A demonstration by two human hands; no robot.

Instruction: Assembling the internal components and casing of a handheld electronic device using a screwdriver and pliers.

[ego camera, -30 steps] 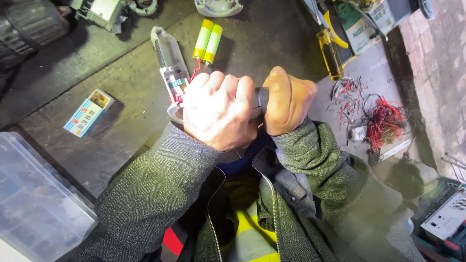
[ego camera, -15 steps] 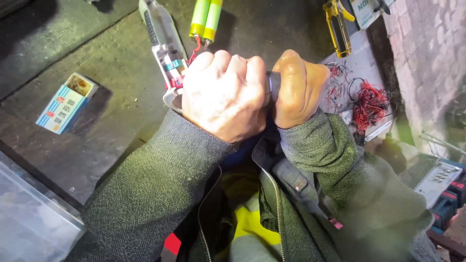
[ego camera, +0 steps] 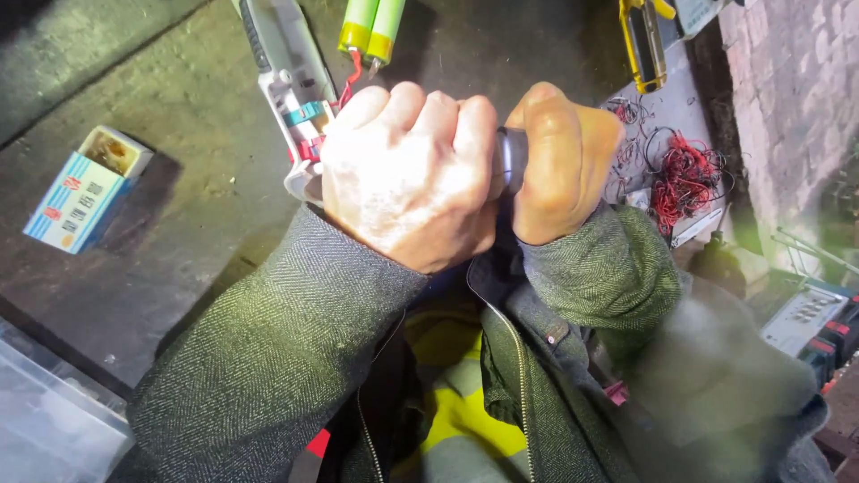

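Both hands are clamped on a dark tube [ego camera: 510, 161], left hand [ego camera: 412, 174] beside right hand [ego camera: 559, 161]. Green batteries [ego camera: 371, 22] lie at twelve o'clock on the bench [ego camera: 179, 107].

- A small blue and white box [ego camera: 82, 190] lies open on the dark table [ego camera: 179, 107].
- Two green cells [ego camera: 371, 25] at the top edge.
- A yellow tool [ego camera: 642, 45], perhaps a screwdriver.
- Tangled red wires [ego camera: 684, 179] beside the brick wall [ego camera: 787, 98].

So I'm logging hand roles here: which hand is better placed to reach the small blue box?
Left, probably. The left hand sits on the same side as the blue box, with bare bench between them. The right hand is further off and would have to cross over. Both are closed around a dark cylinder.
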